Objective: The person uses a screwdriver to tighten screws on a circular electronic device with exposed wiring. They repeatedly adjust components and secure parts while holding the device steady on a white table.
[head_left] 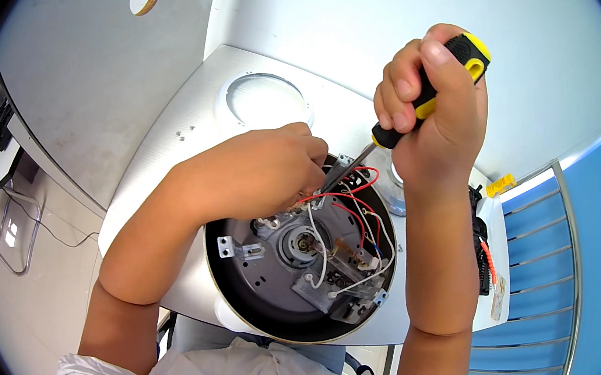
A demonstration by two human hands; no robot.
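Observation:
My right hand (443, 107) grips a yellow-and-black screwdriver (474, 52), its shaft slanting down into an open round appliance housing (256, 312) with a dark inner wall, metal brackets and red and white wires (319, 271). Over the housing's upper left, my left hand (273, 169) has its fingers curled down among the wiring near the screwdriver's lower end; what they hold is hidden. A central round fitting (302, 239) and metal parts show inside.
The housing sits on a white table (154, 171). Behind it are a white round cover (258, 101), small loose bits and a clear container (392, 187). Black tools (484, 268) and a yellow item (501, 184) lie at the right, beside a metal railing (542, 274). Walls (84, 67) enclose the back.

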